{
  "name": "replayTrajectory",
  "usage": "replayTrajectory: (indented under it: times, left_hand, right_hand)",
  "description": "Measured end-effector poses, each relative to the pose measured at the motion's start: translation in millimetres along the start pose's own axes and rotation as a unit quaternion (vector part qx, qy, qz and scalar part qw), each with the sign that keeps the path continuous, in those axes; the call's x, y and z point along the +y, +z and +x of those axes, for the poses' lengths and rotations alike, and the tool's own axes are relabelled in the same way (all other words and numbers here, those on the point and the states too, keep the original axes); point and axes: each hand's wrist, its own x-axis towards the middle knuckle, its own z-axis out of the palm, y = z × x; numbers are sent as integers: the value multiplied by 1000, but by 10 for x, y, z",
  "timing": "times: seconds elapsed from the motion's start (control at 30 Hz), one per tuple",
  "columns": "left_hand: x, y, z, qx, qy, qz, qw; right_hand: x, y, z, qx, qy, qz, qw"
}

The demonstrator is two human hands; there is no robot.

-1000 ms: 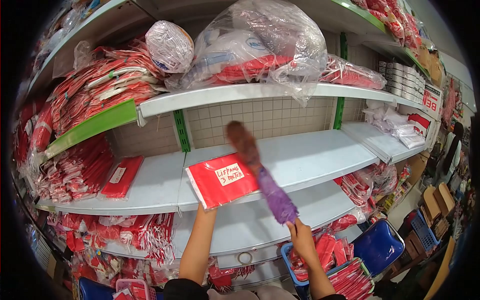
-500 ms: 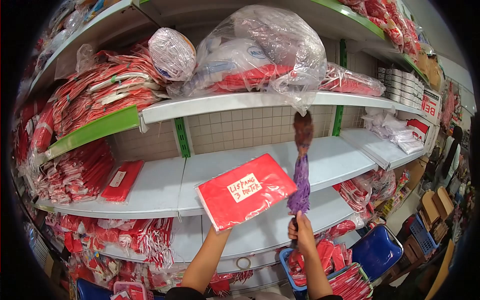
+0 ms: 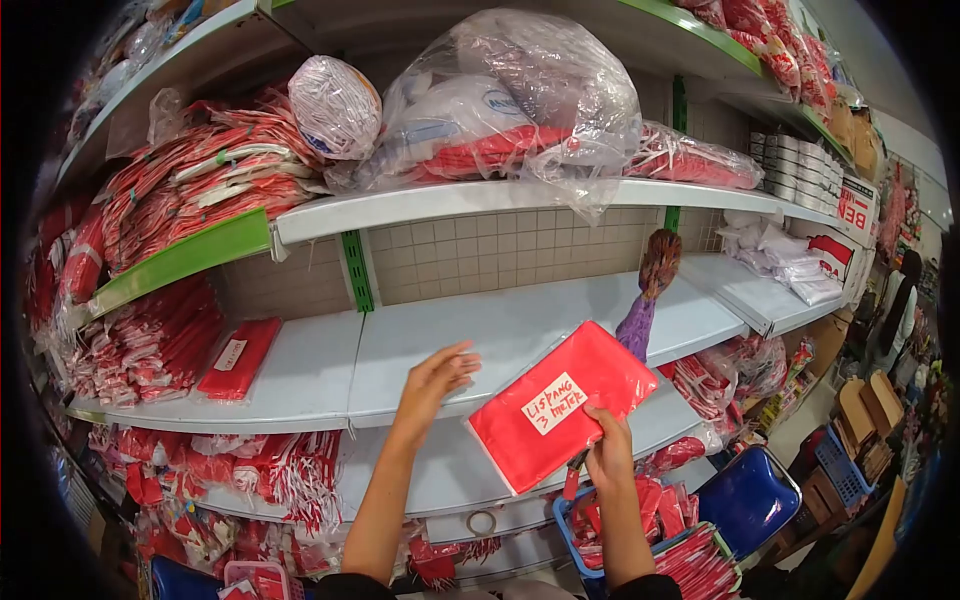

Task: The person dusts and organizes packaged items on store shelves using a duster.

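Note:
My right hand grips a red plastic-wrapped packet, its thumb on the front near the white label marked "LISPANG 3 METER". Behind the packet, a duster with a brown tip and purple strands points up and right. Its middle is hidden by the packet, and a dark and red handle end shows beside the same hand. To the left, my left hand holds nothing, fingers stretched out and apart from the packet, in front of the middle shelf's edge.
Another labelled red packet lies on the middle shelf beside piled red-and-white packs. Large clear plastic bags sit on the shelf above, one overhanging its edge. Below right are a blue basket of red packs and a blue chair.
The red packet has passed from my left hand to my right and moved right. My left hand has let go and risen. The duster has shifted right, now partly behind the packet.

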Motion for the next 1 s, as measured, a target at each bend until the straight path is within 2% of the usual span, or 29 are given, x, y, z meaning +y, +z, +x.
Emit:
replayTrajectory:
  times: [0.07,0.1,0.2,0.27,0.3,0.37,0.4,0.43,0.53,0.6,0.63,0.67,0.7,0.73,0.77,0.8,0.87,0.93,1.0]
  left_hand:
    - [41,144,-13,-67,-15,81,994]
    - [92,318,-45,-92,20,137,986]
    - [-282,682,26,-46,142,166,975]
    - [-119,862,-8,-20,142,87,986]
    - [-63,907,-27,-7,141,47,989]
    - [-195,770,46,-13,-5,-185,983]
    - [-252,679,100,-37,-25,-261,964]
    - [-309,589,153,-59,-48,-334,939]
    - [-284,407,372,-186,43,-439,878]
    - [-344,184,556,-267,103,-499,818]
    - [-1286,-559,957,-211,82,-505,833]
    - [-2184,-1276,1344,-154,61,-507,846]
    - [-1878,-984,1268,13,126,-362,923]
    - [-1566,-873,1086,-45,102,-400,910]
    - [-1231,-751,897,-102,72,-435,892]
    - [-888,-625,705,-154,38,-462,872]
    - [-799,-567,668,-134,28,-474,870]
    - [-782,-550,673,-87,23,-484,870]
    - [-768,-545,655,-31,15,-482,876]
  right_hand:
    - [41,141,-30,-6,2,-17,1000]
    - [76,240,-54,-18,-2,-14,1000]
    - [217,385,-103,-111,47,-27,992]
    - [273,522,-189,-159,86,-15,983]
    - [261,583,-222,-145,100,-40,984]
    - [307,523,-214,-196,141,-36,970]
    - [335,490,-224,-223,161,-34,961]
    - [378,462,-276,-225,153,-110,956]
    - [529,231,-450,-200,209,-263,920]
    - [586,79,-544,-233,56,-435,868]
    - [597,9,-566,-245,-24,-513,823]
    - [596,-93,-565,-233,-42,-558,796]
    - [575,-218,-544,-220,-60,-600,767]
    - [547,-292,-520,-206,-78,-641,736]
    - [515,-296,-514,-162,-36,-629,760]
    - [565,-317,-509,-139,-55,-631,762]
    - [731,-417,-540,-93,-93,-635,761]
    - [854,-463,-616,-156,-28,-637,754]
    - [847,-409,-632,-271,-110,-608,739]
